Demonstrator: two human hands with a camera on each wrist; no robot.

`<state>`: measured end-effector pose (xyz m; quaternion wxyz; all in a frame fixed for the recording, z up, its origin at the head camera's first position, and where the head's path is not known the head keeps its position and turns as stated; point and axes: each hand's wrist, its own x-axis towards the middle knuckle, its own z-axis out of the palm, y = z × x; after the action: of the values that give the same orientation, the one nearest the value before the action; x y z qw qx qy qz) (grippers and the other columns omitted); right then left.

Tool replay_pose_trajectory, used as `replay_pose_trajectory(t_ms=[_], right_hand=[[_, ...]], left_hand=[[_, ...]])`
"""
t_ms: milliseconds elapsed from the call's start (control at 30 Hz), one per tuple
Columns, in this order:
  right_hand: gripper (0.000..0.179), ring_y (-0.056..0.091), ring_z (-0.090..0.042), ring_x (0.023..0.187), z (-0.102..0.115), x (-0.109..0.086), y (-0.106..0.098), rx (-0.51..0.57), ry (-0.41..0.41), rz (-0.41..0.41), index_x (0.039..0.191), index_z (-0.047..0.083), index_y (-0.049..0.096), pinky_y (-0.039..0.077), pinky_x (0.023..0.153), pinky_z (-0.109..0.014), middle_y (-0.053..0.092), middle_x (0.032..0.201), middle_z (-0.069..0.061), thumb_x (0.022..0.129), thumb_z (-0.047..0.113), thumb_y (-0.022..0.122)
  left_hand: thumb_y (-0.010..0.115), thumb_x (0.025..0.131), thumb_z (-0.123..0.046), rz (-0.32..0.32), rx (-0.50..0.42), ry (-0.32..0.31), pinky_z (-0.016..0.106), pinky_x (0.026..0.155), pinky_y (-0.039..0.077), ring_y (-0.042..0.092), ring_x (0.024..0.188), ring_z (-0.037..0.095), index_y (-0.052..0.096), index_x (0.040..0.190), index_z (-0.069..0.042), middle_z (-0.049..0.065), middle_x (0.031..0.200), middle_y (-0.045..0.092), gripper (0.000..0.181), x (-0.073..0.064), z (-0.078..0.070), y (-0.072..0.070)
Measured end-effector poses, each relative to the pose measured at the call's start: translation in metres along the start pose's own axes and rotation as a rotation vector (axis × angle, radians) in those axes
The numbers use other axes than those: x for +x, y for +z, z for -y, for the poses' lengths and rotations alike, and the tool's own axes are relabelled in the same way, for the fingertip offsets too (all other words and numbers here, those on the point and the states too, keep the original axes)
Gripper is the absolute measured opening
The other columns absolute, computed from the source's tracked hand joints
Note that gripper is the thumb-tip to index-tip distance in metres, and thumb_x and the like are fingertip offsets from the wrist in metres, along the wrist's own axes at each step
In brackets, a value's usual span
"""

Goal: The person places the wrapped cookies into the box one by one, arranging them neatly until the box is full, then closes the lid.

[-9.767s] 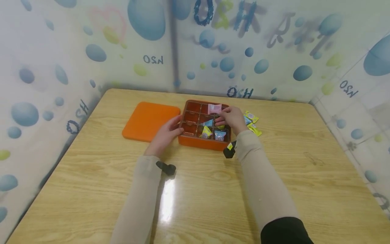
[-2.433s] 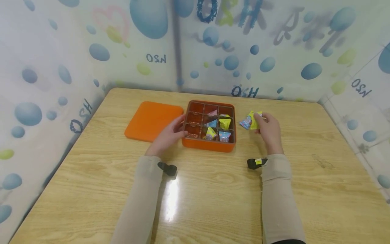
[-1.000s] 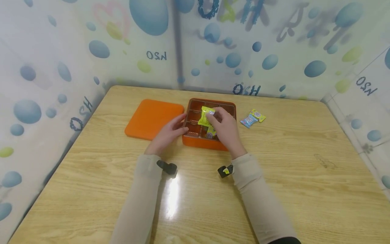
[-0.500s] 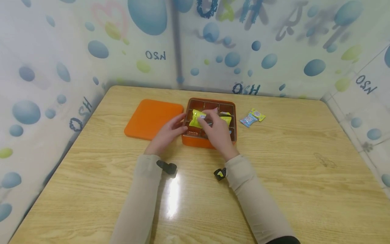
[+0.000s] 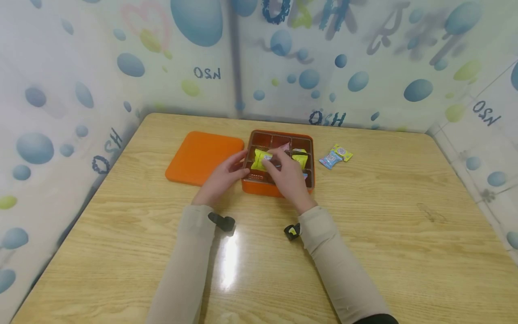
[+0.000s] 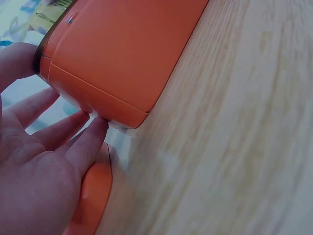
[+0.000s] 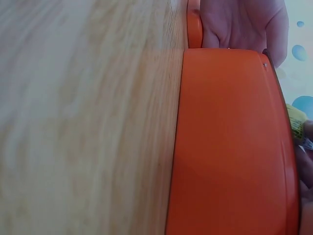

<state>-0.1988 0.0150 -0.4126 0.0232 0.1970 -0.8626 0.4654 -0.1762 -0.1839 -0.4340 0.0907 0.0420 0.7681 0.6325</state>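
Observation:
A square orange box [image 5: 263,188] with a brown divided insert stands on the table. My left hand [image 5: 218,181] holds its left side; in the left wrist view the fingertips [image 6: 100,125] touch the outer wall and the thumb lies at the rim. Over the left column's middle compartment, my right hand [image 5: 288,175] pinches a yellow wrapped candy [image 5: 258,160]. In the right wrist view that yellow candy [image 7: 296,122] shows just above the rim. Another yellow candy [image 5: 300,160] and a pink candy [image 5: 285,146] sit in other compartments. My right hand covers some compartments.
Left of the box lies a flat orange lid [image 5: 204,157]. To its right, a blue wrapped candy [image 5: 330,159] and a yellow-green one [image 5: 343,153] rest on the wooden table [image 5: 404,216]. A patterned wall [image 5: 356,103] runs behind the table.
My right hand picked the yellow candy from the pile on the right and carried it left over the box. It has barely moved since half a second ago. My left hand stays on the box.

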Motion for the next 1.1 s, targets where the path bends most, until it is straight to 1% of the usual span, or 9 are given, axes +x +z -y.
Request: replay_pose_trajectory(t_ms=[100,300,400,500,600,767,933,1100], right_hand=[[0.038,0.058,-0.008,0.085,0.0,0.001,-0.001,-0.011,0.014,0.016,0.115,0.021,0.055,0.048,0.074,-0.028,0.063,0.1,0.003,0.087,0.046,0.05],[0.036,0.057,-0.009,0.084,0.0,0.0,-0.001,-0.029,0.022,0.036,0.114,0.022,0.056,0.047,0.075,-0.029,0.063,0.099,0.004,0.087,0.046,0.049],[0.036,0.056,-0.009,0.084,0.0,0.0,-0.001,-0.048,0.018,0.047,0.114,0.023,0.056,0.047,0.076,-0.029,0.063,0.1,0.004,0.088,0.047,0.048],[0.035,0.055,-0.009,0.082,0.0,0.001,-0.001,-0.068,0.007,0.066,0.113,0.024,0.056,0.047,0.074,-0.029,0.063,0.1,0.005,0.088,0.047,0.047],[0.034,0.054,-0.009,0.076,-0.001,0.001,-0.001,-0.102,-0.019,0.086,0.112,0.023,0.057,0.046,0.07,-0.028,0.062,0.096,0.006,0.089,0.046,0.047],[0.032,0.05,-0.011,0.07,-0.002,0.002,-0.001,-0.156,-0.06,0.119,0.108,0.022,0.06,0.044,0.066,-0.027,0.061,0.087,0.009,0.088,0.044,0.049],[0.024,0.05,-0.012,0.07,0.0,0.002,-0.002,-0.169,-0.06,0.145,0.101,0.024,0.062,0.043,0.065,-0.028,0.059,0.083,0.011,0.089,0.04,0.051],[0.025,0.05,-0.012,0.07,0.001,0.002,-0.003,-0.194,-0.064,0.179,0.101,0.023,0.061,0.043,0.066,-0.028,0.06,0.083,0.009,0.089,0.041,0.049]], left_hand=[[0.058,0.086,-0.03,0.0,0.004,-0.01,0.038,0.1,0.03,0.04,0.12,0.012,0.034,0.138,-0.029,-0.004,0.135,0.04,0.057,-0.001,-0.004,0.0],[0.056,0.089,-0.023,0.012,-0.011,-0.031,0.041,0.101,0.028,0.036,0.124,0.02,0.031,0.14,-0.021,0.003,0.139,0.034,0.057,-0.01,-0.022,0.003],[0.055,0.089,-0.021,0.013,-0.007,-0.034,0.04,0.101,0.028,0.035,0.125,0.02,0.03,0.14,-0.02,0.004,0.14,0.033,0.057,-0.013,-0.027,0.004],[0.055,0.089,-0.021,0.015,-0.015,-0.031,0.04,0.101,0.028,0.034,0.125,0.022,0.03,0.14,-0.019,0.005,0.14,0.033,0.057,-0.013,-0.028,0.005],[0.055,0.089,-0.021,0.012,-0.017,-0.027,0.041,0.101,0.027,0.034,0.126,0.022,0.03,0.14,-0.019,0.006,0.14,0.034,0.057,-0.013,-0.028,0.004],[0.056,0.089,-0.022,0.006,-0.016,-0.041,0.04,0.102,0.027,0.035,0.125,0.017,0.03,0.14,-0.022,0.004,0.14,0.034,0.057,-0.011,-0.025,0.004],[0.055,0.089,-0.022,0.009,-0.027,-0.038,0.04,0.102,0.026,0.034,0.125,0.016,0.03,0.14,-0.022,0.005,0.141,0.033,0.057,-0.012,-0.025,0.005],[0.055,0.089,-0.023,-0.003,-0.021,-0.048,0.041,0.102,0.025,0.034,0.125,0.017,0.031,0.14,-0.023,0.005,0.141,0.032,0.056,-0.013,-0.028,0.006]])
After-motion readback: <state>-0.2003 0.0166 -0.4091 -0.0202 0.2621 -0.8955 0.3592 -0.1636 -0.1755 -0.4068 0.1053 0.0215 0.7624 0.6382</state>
